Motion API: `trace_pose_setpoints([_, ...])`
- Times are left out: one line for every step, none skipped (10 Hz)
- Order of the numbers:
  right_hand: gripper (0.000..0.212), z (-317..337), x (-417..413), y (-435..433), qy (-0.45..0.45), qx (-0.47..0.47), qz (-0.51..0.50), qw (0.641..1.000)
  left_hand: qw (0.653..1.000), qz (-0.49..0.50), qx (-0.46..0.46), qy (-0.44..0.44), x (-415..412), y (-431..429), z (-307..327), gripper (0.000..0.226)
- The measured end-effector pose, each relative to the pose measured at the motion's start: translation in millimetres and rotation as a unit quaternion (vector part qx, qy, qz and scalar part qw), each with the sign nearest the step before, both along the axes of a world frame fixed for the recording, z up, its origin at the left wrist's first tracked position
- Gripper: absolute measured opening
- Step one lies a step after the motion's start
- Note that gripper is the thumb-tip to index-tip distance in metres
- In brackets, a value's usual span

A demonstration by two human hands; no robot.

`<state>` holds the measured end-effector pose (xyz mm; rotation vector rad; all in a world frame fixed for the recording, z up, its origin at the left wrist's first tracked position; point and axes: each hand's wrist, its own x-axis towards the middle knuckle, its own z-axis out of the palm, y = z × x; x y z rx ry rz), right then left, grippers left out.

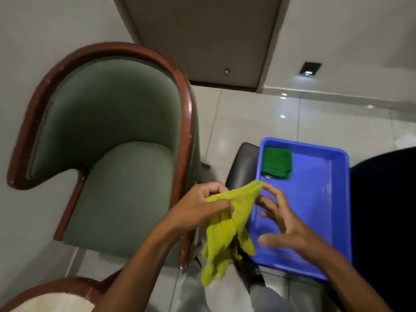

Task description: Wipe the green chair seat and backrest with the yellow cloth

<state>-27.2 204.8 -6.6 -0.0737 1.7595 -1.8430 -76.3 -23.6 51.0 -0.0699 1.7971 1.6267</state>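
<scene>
The left hand has its grip closed on the thin, limp yellow cloth, thumb and fingers pinching it near its top edge, so most of the fabric hangs down in loose folds below the fist. The right hand is spread open, fingers splayed; its fingertips seem to just touch the cloth's raised upper corner, though motion blur makes that contact uncertain.

The cloth looks light and floppy, with no stiffness of its own. It would likely wipe best bunched or folded into a pad under a flat palm, not held by one corner.

Just beside the hands on the right, a shallow blue plastic tray rests on a dark seat and holds a folded dark green cloth in its far corner. To the left stands the green upholstered chair with a curved brown wooden frame; its seat and backrest are bare and not yet touched by the cloth.
</scene>
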Motion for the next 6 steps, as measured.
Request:
trace_pose_setpoints([0.066,-24.1,10.4,68.7,-0.161,-0.05,0.018,0.986,0.999,0.021,0.024,-0.031,19.9,63.5,-20.3,0.009])
trace_pose_setpoints([0.029,-48.1,28.3,109.1,-0.246,-0.01,-0.019,0.969,0.979,0.166,0.05,-0.109,33.1,108.9,-54.4,0.012])
trace_pose_setpoints([0.05,-70.3,48.0,147.0,-0.272,0.037,-0.126,0.953,0.945,0.265,0.041,-0.19,47.7,142.1,-98.1,0.014])
trace_pose_setpoints([0.049,-98.8,50.0,162.3,-0.242,0.104,-0.28,0.923,0.941,0.264,-0.041,-0.208,67.0,166.4,-150.9,0.017])
trace_pose_setpoints([0.048,-137.2,44.6,148.1,-0.227,0.229,-0.384,0.865,0.956,0.152,-0.226,-0.108,82.8,175.4,-188.6,0.024])
trace_pose_setpoints([0.066,-149.3,57.5,119.1,-0.242,0.447,-0.223,0.832,0.908,-0.002,-0.412,0.079,100.8,156.3,-186.0,0.046])
